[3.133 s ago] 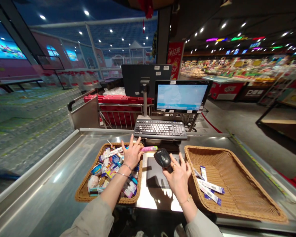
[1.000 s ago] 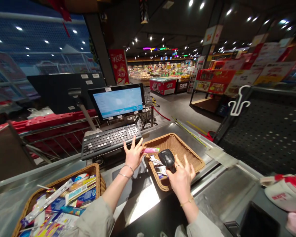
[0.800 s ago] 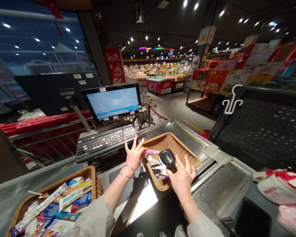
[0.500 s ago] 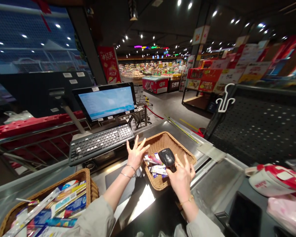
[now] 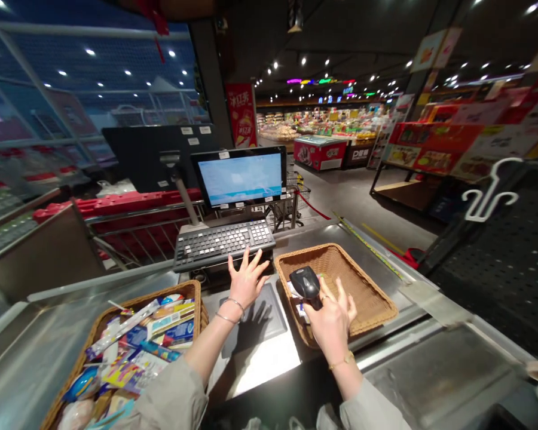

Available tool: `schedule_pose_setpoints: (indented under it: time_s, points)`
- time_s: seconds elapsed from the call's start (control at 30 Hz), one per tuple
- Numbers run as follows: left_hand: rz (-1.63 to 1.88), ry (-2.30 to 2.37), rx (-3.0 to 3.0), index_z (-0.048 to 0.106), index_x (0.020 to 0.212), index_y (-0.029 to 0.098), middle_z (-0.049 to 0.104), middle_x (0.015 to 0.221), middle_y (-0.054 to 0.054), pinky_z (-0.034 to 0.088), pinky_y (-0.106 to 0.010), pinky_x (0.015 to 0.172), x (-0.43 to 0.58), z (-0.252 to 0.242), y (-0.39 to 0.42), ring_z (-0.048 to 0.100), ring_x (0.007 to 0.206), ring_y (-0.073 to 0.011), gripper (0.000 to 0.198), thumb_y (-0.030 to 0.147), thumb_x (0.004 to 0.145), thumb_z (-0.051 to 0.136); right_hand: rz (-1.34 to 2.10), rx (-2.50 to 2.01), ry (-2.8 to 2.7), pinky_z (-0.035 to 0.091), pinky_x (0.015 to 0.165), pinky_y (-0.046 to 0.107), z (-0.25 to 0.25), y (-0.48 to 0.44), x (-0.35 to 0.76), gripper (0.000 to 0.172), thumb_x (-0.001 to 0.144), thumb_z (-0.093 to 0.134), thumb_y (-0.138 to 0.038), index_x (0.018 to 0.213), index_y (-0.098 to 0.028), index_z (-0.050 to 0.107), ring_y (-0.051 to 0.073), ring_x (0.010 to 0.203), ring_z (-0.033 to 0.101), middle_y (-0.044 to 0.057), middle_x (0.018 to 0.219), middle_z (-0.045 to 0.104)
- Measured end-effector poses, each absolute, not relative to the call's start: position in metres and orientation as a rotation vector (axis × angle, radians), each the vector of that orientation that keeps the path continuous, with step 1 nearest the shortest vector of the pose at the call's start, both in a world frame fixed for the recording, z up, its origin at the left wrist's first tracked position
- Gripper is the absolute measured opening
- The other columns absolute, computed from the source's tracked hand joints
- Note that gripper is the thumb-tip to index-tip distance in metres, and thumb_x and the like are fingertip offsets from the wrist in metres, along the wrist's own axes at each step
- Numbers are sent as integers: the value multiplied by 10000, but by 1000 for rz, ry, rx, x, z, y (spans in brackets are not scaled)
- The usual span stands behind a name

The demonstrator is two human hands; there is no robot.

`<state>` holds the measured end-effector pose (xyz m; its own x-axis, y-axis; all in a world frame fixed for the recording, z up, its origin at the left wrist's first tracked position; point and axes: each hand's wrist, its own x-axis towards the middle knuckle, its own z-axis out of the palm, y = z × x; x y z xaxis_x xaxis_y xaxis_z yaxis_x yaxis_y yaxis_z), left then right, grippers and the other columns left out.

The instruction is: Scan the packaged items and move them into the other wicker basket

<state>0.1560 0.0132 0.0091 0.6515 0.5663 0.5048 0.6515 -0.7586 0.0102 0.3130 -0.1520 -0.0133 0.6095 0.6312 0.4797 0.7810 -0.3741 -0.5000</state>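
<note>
My right hand (image 5: 329, 316) holds a black handheld scanner (image 5: 305, 283) over the left part of a wicker basket (image 5: 367, 295). A few small packets show in that basket beneath the scanner, mostly hidden by it. Fingers spread, my left hand (image 5: 247, 280) hovers over the counter just in front of the black keyboard (image 5: 224, 242), with nothing in it. At the lower left stands a second wicker basket (image 5: 200, 298), filled with several colourful packaged goods (image 5: 138, 358).
A lit monitor (image 5: 242, 178) stands behind the keyboard, with the dark back of another screen (image 5: 156, 156) to its left. A white hanger (image 5: 491, 191) hangs on the black perforated panel at right. Metal counter edges run along both sides.
The view has turned left, so the counter and baskets sit further right. My left hand has moved away from the right basket's rim, towards the keyboard. My right hand still holds the scanner.
</note>
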Motion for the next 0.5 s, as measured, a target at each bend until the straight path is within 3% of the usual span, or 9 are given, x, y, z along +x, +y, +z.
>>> schedule_pose_setpoints:
  time_s: [0.5]
  points:
    - [-615, -1407, -2484, 592, 1255, 309, 429, 1488, -72, 7, -725, 1103, 28, 4, 7, 185, 1455, -338, 394, 410, 874, 573, -186, -1918, -1425, 188, 1058, 533, -11, -112, 241, 242, 755, 574, -320, 938, -222, 700, 306, 1357, 327, 48, 1262, 635]
